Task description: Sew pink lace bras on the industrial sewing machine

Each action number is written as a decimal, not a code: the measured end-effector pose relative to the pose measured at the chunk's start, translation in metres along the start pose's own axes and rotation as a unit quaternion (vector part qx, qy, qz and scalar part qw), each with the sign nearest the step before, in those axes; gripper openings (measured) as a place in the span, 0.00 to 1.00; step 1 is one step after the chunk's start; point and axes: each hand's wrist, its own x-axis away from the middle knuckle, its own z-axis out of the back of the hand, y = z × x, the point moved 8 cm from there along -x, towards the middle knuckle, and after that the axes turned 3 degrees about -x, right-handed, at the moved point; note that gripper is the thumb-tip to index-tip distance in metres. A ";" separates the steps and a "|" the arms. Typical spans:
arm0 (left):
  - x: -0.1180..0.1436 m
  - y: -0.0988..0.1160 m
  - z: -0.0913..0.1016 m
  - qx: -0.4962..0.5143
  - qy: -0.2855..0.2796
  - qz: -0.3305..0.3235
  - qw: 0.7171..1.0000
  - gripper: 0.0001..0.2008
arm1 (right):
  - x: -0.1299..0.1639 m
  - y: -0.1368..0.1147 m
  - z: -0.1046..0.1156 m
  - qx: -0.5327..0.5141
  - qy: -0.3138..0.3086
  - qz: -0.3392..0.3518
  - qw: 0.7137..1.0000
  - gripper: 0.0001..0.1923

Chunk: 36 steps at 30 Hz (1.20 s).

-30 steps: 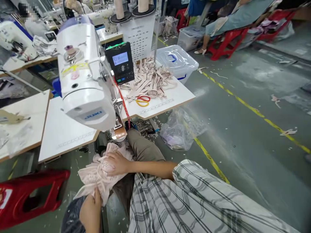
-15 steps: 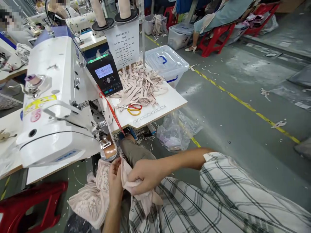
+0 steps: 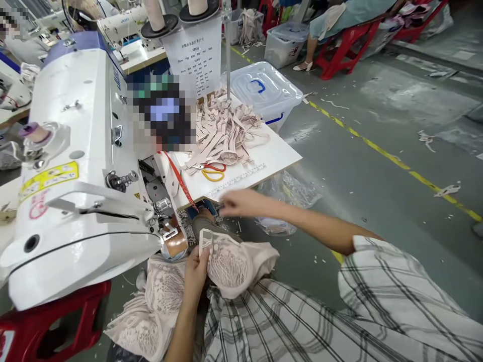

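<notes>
Two hands are shown, held well apart. By the left hand [image 3: 196, 269], the edge of one lace cup [image 3: 230, 269] is pinched between thumb and fingers; by the right hand [image 3: 241, 203], raised near the front edge of the worktop [image 3: 275, 161], no garment is touched, and whether its fingers are closed cannot be told. Two further lace cups [image 3: 164, 286] are seen beside the left forearm; whether all three are joined cannot be made out. On the worktop, one pair of scissors [image 3: 213, 172] with one red and one yellow handle loop is set before a heap of straps [image 3: 226, 130], too tangled to be counted. One sewing machine [image 3: 83, 151] is placed at the left, and two thread cones [image 3: 153, 17] are seen above one printed sheet [image 3: 194, 60]. The held cup is positioned above the lap, just beside the machine's end. It is pale pink, rounded and patterned in raised lace, with a sheer, banded corner at the grip and plain cloth extended to the right.
</notes>
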 end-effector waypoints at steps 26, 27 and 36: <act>0.063 0.086 0.019 -0.050 -0.083 -0.121 0.988 0.17 | 0.057 -0.085 -0.067 -0.091 0.276 0.247 0.924 0.16; 0.064 0.085 0.021 -0.050 -0.062 -0.123 0.989 0.18 | 0.059 -0.077 -0.074 -0.119 0.294 0.190 0.929 0.18; 0.064 0.100 0.017 -0.152 -0.060 -0.177 0.971 0.16 | 0.015 -0.051 -0.139 -0.551 0.064 -0.039 0.831 0.30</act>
